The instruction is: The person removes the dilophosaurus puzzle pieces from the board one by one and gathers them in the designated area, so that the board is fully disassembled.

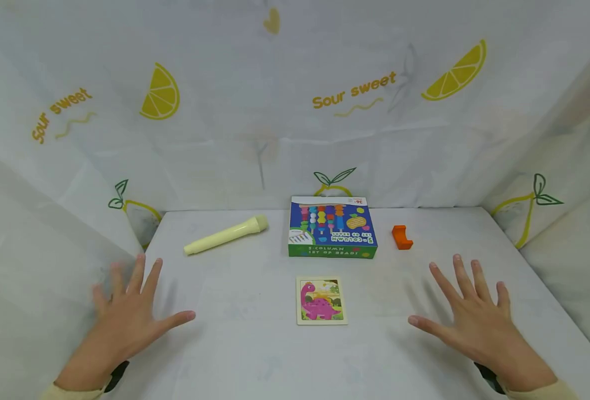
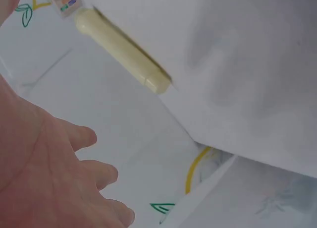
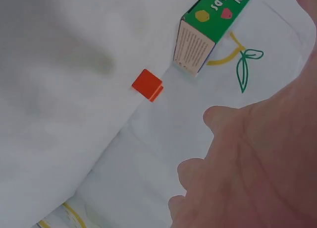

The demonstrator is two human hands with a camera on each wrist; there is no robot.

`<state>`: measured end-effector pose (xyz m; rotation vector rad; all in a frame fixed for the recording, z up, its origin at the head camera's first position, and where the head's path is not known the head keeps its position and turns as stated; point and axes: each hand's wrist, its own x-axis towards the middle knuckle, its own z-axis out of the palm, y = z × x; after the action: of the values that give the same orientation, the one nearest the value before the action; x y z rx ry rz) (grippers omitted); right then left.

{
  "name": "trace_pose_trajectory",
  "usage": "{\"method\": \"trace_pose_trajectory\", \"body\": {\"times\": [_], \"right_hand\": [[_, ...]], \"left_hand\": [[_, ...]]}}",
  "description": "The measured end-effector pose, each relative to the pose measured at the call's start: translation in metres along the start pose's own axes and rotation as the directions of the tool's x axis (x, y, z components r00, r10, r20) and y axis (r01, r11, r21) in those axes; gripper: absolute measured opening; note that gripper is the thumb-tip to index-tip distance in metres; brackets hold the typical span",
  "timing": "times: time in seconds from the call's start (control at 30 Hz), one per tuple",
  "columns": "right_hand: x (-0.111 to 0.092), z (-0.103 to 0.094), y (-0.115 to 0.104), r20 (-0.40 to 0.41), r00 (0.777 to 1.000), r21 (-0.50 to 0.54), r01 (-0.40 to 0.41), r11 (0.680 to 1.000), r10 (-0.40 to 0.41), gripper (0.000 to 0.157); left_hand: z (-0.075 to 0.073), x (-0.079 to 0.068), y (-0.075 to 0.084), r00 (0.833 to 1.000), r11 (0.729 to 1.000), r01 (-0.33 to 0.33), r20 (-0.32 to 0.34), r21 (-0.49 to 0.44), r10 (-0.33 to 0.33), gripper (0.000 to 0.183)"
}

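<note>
Both hands are spread over the white table with nothing in them. My left hand (image 1: 127, 316) is at the left, its fingers straight and apart, nearest to a pale yellow stick (image 1: 225, 235) with a wider end, shaped like a toy microphone. At the right, my right hand (image 1: 480, 322) also has straight, splayed fingers, and an orange notched block (image 1: 401, 237) lies beyond them. Between the hands lies a square dinosaur picture puzzle (image 1: 321, 301) in a pale frame. Behind it sits a blue and green bead-set box (image 1: 332, 228). The right wrist view shows the orange block (image 3: 147, 84) near the box's end.
A white cloth (image 1: 235, 100) printed with lemon slices and lettering hangs behind the table (image 1: 245, 355) and down both sides. The table's back edge runs just behind the stick and the box.
</note>
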<state>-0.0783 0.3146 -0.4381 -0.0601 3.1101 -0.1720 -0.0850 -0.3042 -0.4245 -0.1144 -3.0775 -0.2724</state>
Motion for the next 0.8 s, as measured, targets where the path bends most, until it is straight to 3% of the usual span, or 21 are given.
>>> {"method": "trace_pose_trajectory", "body": {"times": [0.2,0.47,0.63,0.8], "right_hand": [[0.013,0.005,-0.033,0.053,0.995,0.055,0.079,0.995,-0.082,0.124],[0.034,0.017,-0.09,0.003,0.96,0.141,0.276,0.951,-0.28,0.118],[0.046,0.024,-0.119,0.029,0.928,0.22,0.357,0.908,-0.372,0.101],[0.052,0.03,-0.144,0.065,0.915,0.252,0.371,0.894,-0.399,0.086]], "left_hand": [[0.012,0.015,0.032,0.997,0.996,-0.039,0.057,-0.085,0.044,0.135],[0.05,0.047,0.097,0.987,0.973,-0.101,0.099,-0.209,0.124,0.134],[0.074,0.061,0.141,0.955,0.945,-0.195,0.167,-0.263,0.243,0.124],[0.085,0.07,0.175,0.916,0.905,-0.299,0.174,-0.304,0.361,0.096]]}}
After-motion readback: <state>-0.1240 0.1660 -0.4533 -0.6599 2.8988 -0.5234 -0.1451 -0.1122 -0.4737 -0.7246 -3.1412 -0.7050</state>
